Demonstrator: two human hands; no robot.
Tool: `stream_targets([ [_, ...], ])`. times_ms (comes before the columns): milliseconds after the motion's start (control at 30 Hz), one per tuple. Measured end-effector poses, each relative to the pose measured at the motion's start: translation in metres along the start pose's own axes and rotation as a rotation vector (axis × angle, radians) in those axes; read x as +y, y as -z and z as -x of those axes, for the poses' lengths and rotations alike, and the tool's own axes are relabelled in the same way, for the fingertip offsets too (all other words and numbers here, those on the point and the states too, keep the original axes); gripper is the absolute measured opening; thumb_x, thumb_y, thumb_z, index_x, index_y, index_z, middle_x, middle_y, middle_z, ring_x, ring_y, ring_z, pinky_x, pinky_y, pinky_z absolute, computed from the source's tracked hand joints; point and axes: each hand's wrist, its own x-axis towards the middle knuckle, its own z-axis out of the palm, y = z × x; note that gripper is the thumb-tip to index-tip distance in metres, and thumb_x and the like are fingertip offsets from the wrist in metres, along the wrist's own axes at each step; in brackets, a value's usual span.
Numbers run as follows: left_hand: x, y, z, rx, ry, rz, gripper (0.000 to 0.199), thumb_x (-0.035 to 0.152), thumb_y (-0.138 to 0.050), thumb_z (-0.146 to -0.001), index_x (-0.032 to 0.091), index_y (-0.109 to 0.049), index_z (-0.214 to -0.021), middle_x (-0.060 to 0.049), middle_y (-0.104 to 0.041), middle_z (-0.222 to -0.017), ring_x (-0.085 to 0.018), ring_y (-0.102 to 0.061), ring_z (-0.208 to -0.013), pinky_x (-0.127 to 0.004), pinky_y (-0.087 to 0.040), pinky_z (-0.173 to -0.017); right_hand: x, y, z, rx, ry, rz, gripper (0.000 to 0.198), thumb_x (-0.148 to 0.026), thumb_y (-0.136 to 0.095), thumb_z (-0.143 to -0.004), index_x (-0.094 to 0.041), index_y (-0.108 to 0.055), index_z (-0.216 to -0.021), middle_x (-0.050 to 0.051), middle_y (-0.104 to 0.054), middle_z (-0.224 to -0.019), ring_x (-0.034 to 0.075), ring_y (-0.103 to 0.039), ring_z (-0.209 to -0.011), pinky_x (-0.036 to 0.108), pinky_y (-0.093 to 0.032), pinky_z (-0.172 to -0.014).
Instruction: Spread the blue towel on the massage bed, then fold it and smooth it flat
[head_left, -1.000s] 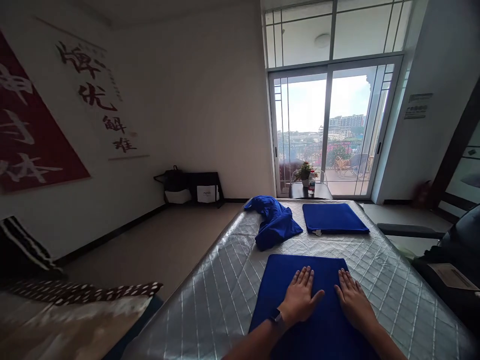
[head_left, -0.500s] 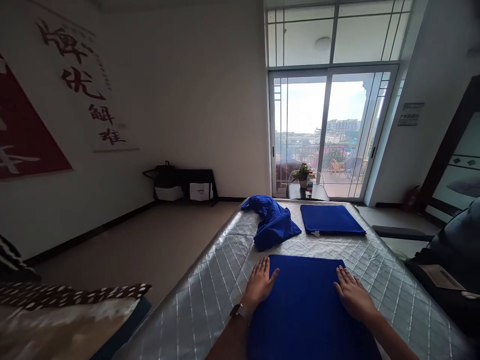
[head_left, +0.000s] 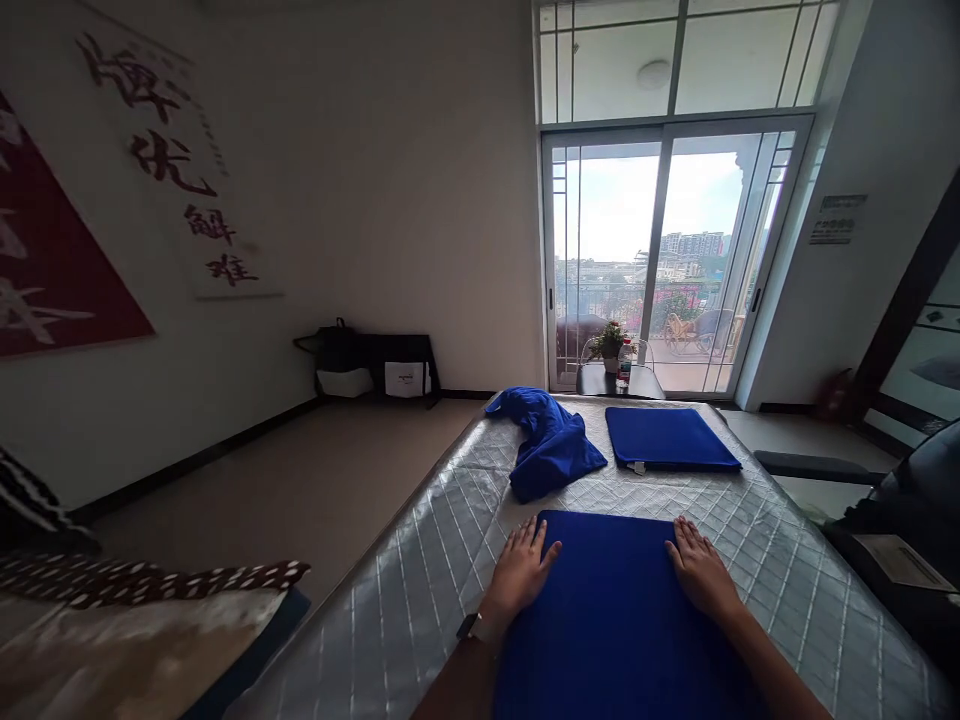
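Observation:
A flat blue cushion (head_left: 607, 610) lies close to me on the silver quilted table cover (head_left: 420, 590). My left hand (head_left: 523, 567) rests flat along its left edge, fingers stretched out, with a watch on the wrist. On the opposite edge, near the far right corner, my right hand (head_left: 701, 568) lies with its fingers extended. Neither hand grips anything. Beyond them sit a crumpled blue cloth (head_left: 546, 445) on the left and a second flat blue cushion (head_left: 670, 438) with a small white tag on the right. The near end of the first cushion runs out of view.
A small dark table (head_left: 637, 381) holding a potted plant (head_left: 610, 342) and a bottle (head_left: 624, 367) stands before the glass sliding door (head_left: 607, 230). Polka-dot fabric (head_left: 247, 577) is at lower left. A dark chair (head_left: 922, 500) stands at right.
My right hand has shifted slightly up and inward along the cushion's edge. My left hand stays about where it was. The camera view has tilted a little.

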Motion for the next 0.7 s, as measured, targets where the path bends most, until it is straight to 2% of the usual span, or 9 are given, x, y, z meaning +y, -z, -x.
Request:
stream_targets([
  [233, 0.006, 0.000, 0.002, -0.085, 0.041, -0.053, 0.082, 0.066, -0.011, -0.100, 0.011, -0.025, -0.160, -0.015, -0.021, -0.165, -0.030, -0.019, -0.154, -0.054, -0.019, -0.125, 0.001, 0.000, 0.000, 0.018, -0.017, -0.007, 0.066, -0.040, -0.015, -0.103, -0.007, -0.021, -0.160, 0.010, -0.019, -0.166, 0.021, -0.012, -0.155, 0.043, -0.014, -0.125],
  [367, 0.018, 0.005, -0.009, -0.099, 0.094, -0.132, 0.088, 0.067, -0.009, -0.099, 0.003, -0.024, -0.158, -0.018, -0.020, -0.165, -0.031, -0.016, -0.155, -0.052, -0.015, -0.127, 0.000, 0.000, 0.001, 0.013, -0.015, 0.012, 0.065, -0.037, -0.017, -0.102, -0.006, -0.023, -0.159, 0.010, -0.019, -0.166, 0.021, -0.013, -0.155, 0.043, -0.012, -0.126],
  [433, 0.038, 0.005, -0.016, -0.081, 0.057, -0.150, 0.089, 0.066, -0.007, -0.099, 0.001, -0.025, -0.157, -0.018, -0.021, -0.165, -0.030, -0.017, -0.155, -0.049, -0.015, -0.127, -0.001, 0.002, 0.001, 0.006, -0.022, 0.012, 0.065, -0.037, -0.018, -0.102, -0.005, -0.023, -0.159, 0.009, -0.018, -0.166, 0.021, -0.013, -0.155, 0.042, -0.012, -0.126],
  [533, 0.084, -0.006, -0.028, -0.103, -0.141, -0.097, 0.087, 0.065, -0.007, -0.100, 0.005, -0.030, -0.157, -0.015, -0.025, -0.164, -0.027, -0.019, -0.155, -0.046, -0.017, -0.127, -0.002, 0.004, 0.002, 0.021, -0.026, 0.002, 0.066, -0.037, -0.018, -0.102, -0.005, -0.023, -0.159, 0.009, -0.019, -0.166, 0.021, -0.014, -0.155, 0.042, -0.013, -0.126],
  [633, 0.135, -0.033, -0.042, -0.101, -0.347, 0.001, 0.080, 0.063, -0.011, -0.101, 0.011, -0.032, -0.158, -0.012, -0.029, -0.164, -0.026, -0.021, -0.154, -0.046, -0.018, -0.127, -0.001, 0.002, 0.002, 0.050, -0.006, -0.013, 0.066, -0.037, -0.019, -0.101, -0.003, -0.027, -0.157, 0.011, -0.023, -0.165, 0.023, -0.016, -0.154, 0.044, -0.016, -0.125],
  [700, 0.161, -0.054, -0.051, -0.062, -0.413, 0.047, 0.073, 0.057, -0.011, -0.103, 0.014, -0.031, -0.158, -0.011, -0.031, -0.163, -0.024, -0.022, -0.154, -0.047, -0.019, -0.127, 0.001, 0.000, 0.002, 0.070, 0.004, -0.039, 0.066, -0.036, -0.019, -0.100, -0.003, -0.030, -0.157, 0.013, -0.026, -0.164, 0.024, -0.019, -0.154, 0.045, -0.018, -0.124],
])
